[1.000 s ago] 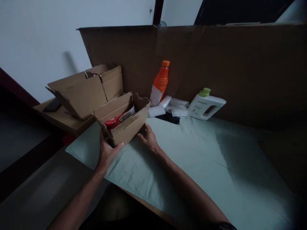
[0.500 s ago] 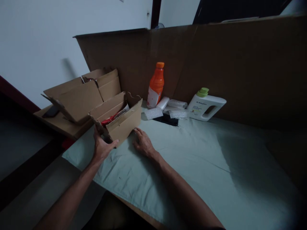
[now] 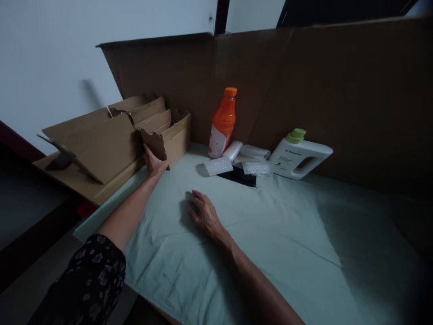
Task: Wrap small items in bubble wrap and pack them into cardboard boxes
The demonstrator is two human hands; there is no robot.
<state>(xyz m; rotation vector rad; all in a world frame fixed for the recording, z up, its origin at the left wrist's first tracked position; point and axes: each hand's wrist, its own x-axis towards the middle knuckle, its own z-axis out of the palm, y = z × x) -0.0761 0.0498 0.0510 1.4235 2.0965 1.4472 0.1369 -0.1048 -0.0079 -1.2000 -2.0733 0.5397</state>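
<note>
My left hand grips the near end of an open cardboard box, with the thumb on its right side and fingers at its left. The box stands at the table's far left, close beside other cardboard. Its contents are hidden from this angle. My right hand hovers over or rests on the pale green cloth, fingers apart and slightly bent, holding nothing. Ahead of that hand lie pieces of bubble wrap and a flat black item.
An orange bottle stands upright behind the bubble wrap. To its right is a white jug with a green cap. More open cardboard boxes fill the left edge. A tall cardboard panel runs along the back.
The box has been pushed away and left with my left hand on it, up beside the other boxes. My right hand has come away from the box and stays over the cloth.
</note>
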